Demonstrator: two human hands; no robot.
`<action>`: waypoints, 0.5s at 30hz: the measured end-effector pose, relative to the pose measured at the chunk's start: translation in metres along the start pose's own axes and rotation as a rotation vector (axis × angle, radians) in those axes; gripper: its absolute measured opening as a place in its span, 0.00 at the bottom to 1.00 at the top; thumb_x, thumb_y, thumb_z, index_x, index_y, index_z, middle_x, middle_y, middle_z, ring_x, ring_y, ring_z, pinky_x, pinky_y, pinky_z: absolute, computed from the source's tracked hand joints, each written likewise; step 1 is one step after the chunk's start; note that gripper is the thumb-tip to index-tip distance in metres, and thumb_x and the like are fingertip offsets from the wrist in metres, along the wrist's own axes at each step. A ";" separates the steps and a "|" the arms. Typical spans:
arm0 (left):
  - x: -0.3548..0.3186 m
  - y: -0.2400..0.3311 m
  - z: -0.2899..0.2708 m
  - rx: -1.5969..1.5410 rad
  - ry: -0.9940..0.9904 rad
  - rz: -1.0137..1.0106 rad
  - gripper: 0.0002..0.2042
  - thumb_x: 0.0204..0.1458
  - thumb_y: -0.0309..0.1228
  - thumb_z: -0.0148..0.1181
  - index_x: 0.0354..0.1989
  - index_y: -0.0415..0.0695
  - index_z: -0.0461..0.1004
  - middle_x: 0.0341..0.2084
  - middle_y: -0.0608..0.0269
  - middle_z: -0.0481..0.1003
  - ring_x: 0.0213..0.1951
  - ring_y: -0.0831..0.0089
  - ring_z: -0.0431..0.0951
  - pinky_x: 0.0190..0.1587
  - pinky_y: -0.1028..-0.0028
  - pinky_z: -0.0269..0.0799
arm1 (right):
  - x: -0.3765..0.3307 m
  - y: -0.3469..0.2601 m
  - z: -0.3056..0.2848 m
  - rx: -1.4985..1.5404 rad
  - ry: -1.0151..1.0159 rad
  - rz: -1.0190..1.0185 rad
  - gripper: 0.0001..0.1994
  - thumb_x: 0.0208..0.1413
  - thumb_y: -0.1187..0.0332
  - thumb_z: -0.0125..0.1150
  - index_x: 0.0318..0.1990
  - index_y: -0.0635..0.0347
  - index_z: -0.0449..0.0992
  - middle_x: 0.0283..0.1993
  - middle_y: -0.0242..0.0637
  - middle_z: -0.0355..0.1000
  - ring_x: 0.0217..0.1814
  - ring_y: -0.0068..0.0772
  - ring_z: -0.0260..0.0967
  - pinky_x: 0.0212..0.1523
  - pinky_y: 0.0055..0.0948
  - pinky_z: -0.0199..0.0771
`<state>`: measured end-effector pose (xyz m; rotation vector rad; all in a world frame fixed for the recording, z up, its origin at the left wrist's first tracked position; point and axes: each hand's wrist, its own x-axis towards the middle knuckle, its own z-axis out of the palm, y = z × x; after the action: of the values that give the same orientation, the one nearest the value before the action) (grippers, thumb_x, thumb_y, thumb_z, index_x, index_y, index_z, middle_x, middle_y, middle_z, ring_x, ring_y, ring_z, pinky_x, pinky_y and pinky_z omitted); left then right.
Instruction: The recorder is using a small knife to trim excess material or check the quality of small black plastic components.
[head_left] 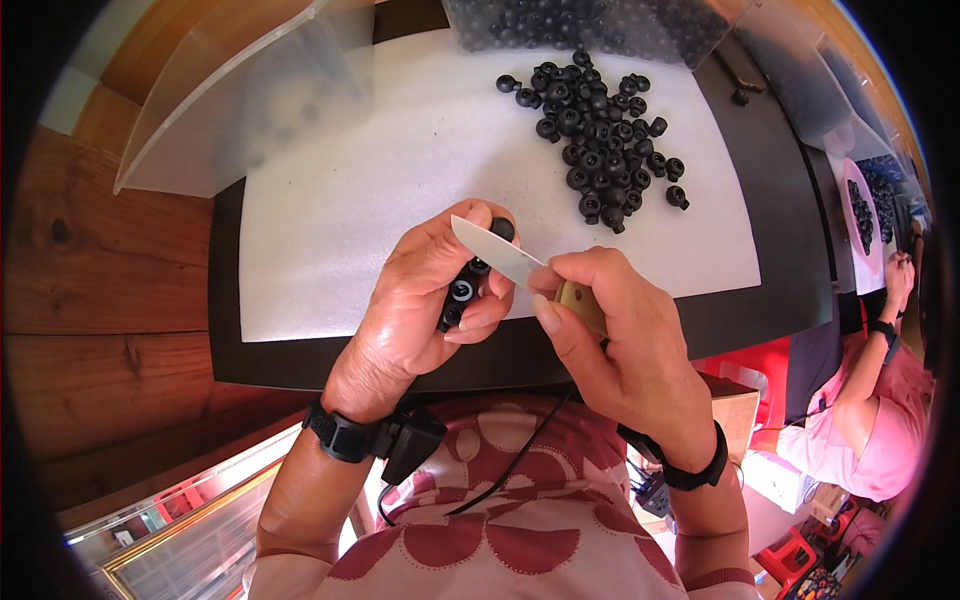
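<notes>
Black rubber pieces (462, 290): a short stack gripped in the left hand, above the mat's near edge.
Left hand (425, 300): fingers curled shut around the stack, thumb on top.
Right hand (625, 340): closed on the knife's tan handle.
Knife (497, 253): blade tip resting against the top piece of the stack.
White foam sheet (340, 200): left half bare, ringed by the dark mat's (225, 350) edge.
Loose pile (600, 140): well apart, far right.
</notes>
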<state>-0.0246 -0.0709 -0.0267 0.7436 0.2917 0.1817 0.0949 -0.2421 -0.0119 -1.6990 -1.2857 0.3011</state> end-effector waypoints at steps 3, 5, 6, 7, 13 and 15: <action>0.000 -0.001 -0.003 -0.008 -0.026 -0.004 0.18 0.68 0.44 0.53 0.45 0.39 0.69 0.26 0.63 0.70 0.18 0.80 0.61 0.16 0.81 0.49 | 0.000 0.001 0.000 -0.002 -0.003 0.010 0.13 0.57 0.76 0.66 0.47 0.60 0.70 0.34 0.40 0.73 0.29 0.48 0.74 0.28 0.39 0.72; 0.000 0.000 -0.003 -0.012 -0.028 -0.007 0.18 0.68 0.44 0.53 0.46 0.39 0.68 0.26 0.62 0.70 0.18 0.80 0.62 0.16 0.81 0.49 | -0.001 0.000 0.000 -0.003 -0.007 0.027 0.13 0.57 0.76 0.66 0.47 0.59 0.70 0.34 0.40 0.73 0.28 0.48 0.73 0.28 0.39 0.72; 0.000 0.000 -0.003 -0.014 -0.024 -0.005 0.18 0.68 0.44 0.53 0.46 0.39 0.68 0.26 0.62 0.70 0.18 0.80 0.62 0.16 0.81 0.49 | -0.001 0.001 0.001 0.001 0.001 0.024 0.13 0.57 0.76 0.66 0.47 0.59 0.70 0.34 0.40 0.73 0.28 0.48 0.73 0.28 0.39 0.72; -0.001 -0.001 -0.003 -0.016 -0.020 -0.002 0.18 0.68 0.45 0.53 0.46 0.39 0.68 0.26 0.62 0.70 0.18 0.80 0.62 0.16 0.81 0.49 | -0.001 0.002 0.002 0.006 0.008 0.020 0.13 0.57 0.76 0.66 0.47 0.59 0.70 0.34 0.40 0.73 0.28 0.48 0.73 0.28 0.39 0.71; -0.001 -0.001 -0.001 -0.036 0.006 -0.007 0.17 0.69 0.44 0.51 0.47 0.39 0.69 0.26 0.62 0.71 0.18 0.80 0.61 0.16 0.81 0.49 | 0.000 0.000 0.001 0.004 0.012 0.044 0.13 0.58 0.76 0.65 0.47 0.59 0.70 0.33 0.40 0.73 0.28 0.49 0.73 0.28 0.39 0.71; -0.001 -0.001 0.000 -0.035 0.018 -0.009 0.17 0.70 0.44 0.51 0.47 0.39 0.69 0.26 0.62 0.71 0.18 0.80 0.61 0.16 0.81 0.49 | 0.000 0.000 0.002 0.005 0.022 0.038 0.12 0.58 0.76 0.65 0.46 0.59 0.69 0.32 0.40 0.73 0.28 0.49 0.73 0.28 0.39 0.71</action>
<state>-0.0258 -0.0719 -0.0271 0.7065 0.3081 0.1842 0.0939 -0.2416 -0.0132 -1.7195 -1.2371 0.3063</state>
